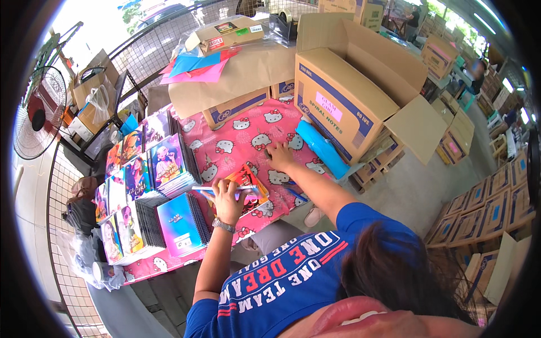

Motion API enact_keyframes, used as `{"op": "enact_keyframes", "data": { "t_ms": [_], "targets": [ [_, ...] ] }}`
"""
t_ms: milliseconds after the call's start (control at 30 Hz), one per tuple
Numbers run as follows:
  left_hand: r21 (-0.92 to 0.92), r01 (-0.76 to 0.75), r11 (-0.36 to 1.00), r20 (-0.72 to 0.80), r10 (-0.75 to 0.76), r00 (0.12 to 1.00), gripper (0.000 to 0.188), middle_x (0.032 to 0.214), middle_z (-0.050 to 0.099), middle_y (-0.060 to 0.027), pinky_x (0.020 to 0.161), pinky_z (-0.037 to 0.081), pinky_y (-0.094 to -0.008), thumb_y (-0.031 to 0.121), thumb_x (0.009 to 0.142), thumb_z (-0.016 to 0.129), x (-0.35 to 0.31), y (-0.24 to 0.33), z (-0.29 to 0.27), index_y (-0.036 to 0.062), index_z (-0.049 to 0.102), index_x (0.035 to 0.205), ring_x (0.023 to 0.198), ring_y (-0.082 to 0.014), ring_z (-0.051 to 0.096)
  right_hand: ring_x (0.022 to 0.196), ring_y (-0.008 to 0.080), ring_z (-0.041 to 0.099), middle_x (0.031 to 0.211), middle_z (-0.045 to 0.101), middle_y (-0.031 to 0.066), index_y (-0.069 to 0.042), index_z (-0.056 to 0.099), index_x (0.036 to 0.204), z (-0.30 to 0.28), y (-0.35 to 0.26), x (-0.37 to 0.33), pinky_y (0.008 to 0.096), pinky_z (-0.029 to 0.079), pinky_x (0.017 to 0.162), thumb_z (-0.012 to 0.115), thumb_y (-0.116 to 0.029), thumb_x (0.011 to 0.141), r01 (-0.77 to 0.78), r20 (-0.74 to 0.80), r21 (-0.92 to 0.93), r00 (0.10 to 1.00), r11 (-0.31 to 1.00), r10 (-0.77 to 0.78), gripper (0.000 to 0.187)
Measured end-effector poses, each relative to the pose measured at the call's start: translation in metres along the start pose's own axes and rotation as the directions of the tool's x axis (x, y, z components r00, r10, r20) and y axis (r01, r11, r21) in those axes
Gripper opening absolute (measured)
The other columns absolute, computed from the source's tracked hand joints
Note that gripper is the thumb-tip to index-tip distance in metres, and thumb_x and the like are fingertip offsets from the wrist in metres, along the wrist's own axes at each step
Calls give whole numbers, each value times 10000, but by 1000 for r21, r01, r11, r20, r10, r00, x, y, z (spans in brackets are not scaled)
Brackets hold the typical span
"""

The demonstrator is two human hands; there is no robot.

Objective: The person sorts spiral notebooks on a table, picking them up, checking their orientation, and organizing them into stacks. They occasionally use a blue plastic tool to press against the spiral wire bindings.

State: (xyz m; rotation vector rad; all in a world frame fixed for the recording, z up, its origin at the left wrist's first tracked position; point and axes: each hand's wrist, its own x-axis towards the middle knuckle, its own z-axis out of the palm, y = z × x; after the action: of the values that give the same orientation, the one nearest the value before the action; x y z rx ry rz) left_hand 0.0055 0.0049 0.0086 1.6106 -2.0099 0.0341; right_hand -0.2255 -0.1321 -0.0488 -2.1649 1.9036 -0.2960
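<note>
1. Clamping a notebook near the table's front edge, the left hand's fingers probably steady it.
2. Right hand reaches farther in; whether fingers grip, I cannot tell.

- The tablecloth is patterned with white cat faces on pink.
- The front notebook is shaded blue and violet.
- The large carton is coloured brown, banded dark blue.

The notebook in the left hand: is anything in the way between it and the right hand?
Nothing visible stands between the right hand and the notebook in the left hand; only the pink tablecloth and an orange printed cover lie below.
</note>
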Motion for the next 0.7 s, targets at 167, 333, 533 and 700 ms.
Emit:
{"op": "enact_keyframes", "data": {
  "t_ms": [167, 333, 533, 700],
  "targets": [
    [-45, -137, 990, -84, 133, 988, 359, 971, 559, -43, 1045, 177, -689, 374, 718, 785, -2, 7, -2, 134, 627, 934, 1048, -289, 514, 1201, 216, 523, 1261, 568, 105, -125, 570, 1209, -65, -8, -31, 383, 393, 1026, 651, -222, 818, -75, 212, 921, 919, 382, -331, 411],
    [-98, -225, 969, -116, 214, 970, 338, 895, 558, -32, 1027, 189, -686, 375, 684, 801, 2, 4, 5, 143, 638, 869, 990, -281, 529, 1261, 193, 479, 1350, 516, 96, -64, 595, 1016, -73, -7, -68, 345, 360, 1061, 648, -180, 815, -141, 288, 952, 719, 273, -632, 238],
    [-115, -299, 947, -27, 298, 954, 346, 911, 547, -51, 1012, 270, -551, 325, 650, 807, 11, 4, -8, 117, 625, 858, 999, -284, 513, 1209, 165, 475, 1282, 518, 79, -84, 542, 1000, -78, -16, -88, 357, 379, 1036, 638, -132, 816, -195, 256, 967, 703, 166, -664, 213],
    [-206, -286, 936, 5, 293, 956, 370, 938, 566, -31, 1013, 216, -656, 370, 649, 803, 13, -2, -10, 128, 641, 878, 1047, -282, 523, 1198, 158, 478, 1224, 538, 72, -43, 531, 1171, -90, -30, -82, 333, 364, 1048, 609, -181, 794, -200, 176, 977, 581, 70, -795, 409]
  ]
}}
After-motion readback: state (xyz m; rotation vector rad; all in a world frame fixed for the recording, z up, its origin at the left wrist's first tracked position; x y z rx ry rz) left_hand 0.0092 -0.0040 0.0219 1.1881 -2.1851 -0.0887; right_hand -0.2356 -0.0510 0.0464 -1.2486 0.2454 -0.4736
